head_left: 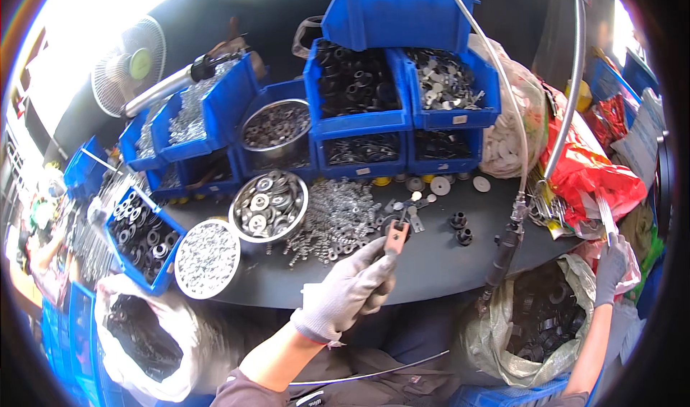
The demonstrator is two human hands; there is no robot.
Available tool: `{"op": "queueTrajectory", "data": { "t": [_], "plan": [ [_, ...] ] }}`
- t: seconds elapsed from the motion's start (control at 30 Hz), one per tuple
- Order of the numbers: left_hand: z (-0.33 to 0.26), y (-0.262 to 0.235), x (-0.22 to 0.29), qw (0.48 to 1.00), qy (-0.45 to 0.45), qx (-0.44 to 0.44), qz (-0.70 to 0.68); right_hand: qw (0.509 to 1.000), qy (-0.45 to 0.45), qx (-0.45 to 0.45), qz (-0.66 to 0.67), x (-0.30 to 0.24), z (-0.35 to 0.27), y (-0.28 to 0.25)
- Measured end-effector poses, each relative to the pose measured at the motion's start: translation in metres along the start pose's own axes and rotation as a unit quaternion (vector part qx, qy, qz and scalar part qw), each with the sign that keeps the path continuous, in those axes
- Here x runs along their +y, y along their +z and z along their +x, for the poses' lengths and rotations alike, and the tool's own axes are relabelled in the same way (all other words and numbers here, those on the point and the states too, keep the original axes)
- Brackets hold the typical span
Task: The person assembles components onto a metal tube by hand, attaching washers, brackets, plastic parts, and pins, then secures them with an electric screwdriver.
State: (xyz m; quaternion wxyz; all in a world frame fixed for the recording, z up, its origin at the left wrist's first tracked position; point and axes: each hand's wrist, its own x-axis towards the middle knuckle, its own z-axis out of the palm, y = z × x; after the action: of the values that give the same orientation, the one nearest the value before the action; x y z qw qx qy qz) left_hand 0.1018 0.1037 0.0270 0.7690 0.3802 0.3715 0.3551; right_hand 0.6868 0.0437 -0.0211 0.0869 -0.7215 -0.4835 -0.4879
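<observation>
In front of my body, over the table's front edge, my grey-gloved left hand (352, 288) is closed on a small copper-pink metal bracket (396, 236) with a hole in it. Small flat discs and metal pieces (415, 209) lie just beyond its tip. Far out to the right, my gloved right hand (612, 269) has its fingers closed around the lower end of a bundle of thin pale strips (607, 216). The bundle leans against a red plastic bag (575, 148). A heap of small springs (334, 216) spreads left of the bracket.
Blue bins (359, 123) of metal parts are stacked at the back. Steel bowl (269, 206) and white tub (208, 259) hold small parts on the left. A hanging air tool (507, 252) stands at the right, above an open woven sack (496, 335). Two black fittings (461, 229) sit nearby.
</observation>
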Motion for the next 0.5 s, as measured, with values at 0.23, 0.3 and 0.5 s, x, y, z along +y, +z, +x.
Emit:
{"op": "queueTrajectory", "data": {
  "t": [0.23, 0.3, 0.5],
  "plan": [
    [-0.011, 0.000, -0.001, 1.000, 0.017, 0.009, -0.014, 0.995, -0.045, 0.089, 0.002, 0.001, -0.001, 0.014],
    [-0.012, -0.001, 0.000, 1.000, 0.016, 0.007, -0.015, 0.995, -0.050, 0.083, 0.001, 0.003, 0.000, 0.010],
    [-0.017, -0.004, 0.002, 1.000, 0.021, -0.013, -0.019, 0.997, -0.048, 0.064, -0.010, -0.001, -0.001, 0.011]
  ]
}}
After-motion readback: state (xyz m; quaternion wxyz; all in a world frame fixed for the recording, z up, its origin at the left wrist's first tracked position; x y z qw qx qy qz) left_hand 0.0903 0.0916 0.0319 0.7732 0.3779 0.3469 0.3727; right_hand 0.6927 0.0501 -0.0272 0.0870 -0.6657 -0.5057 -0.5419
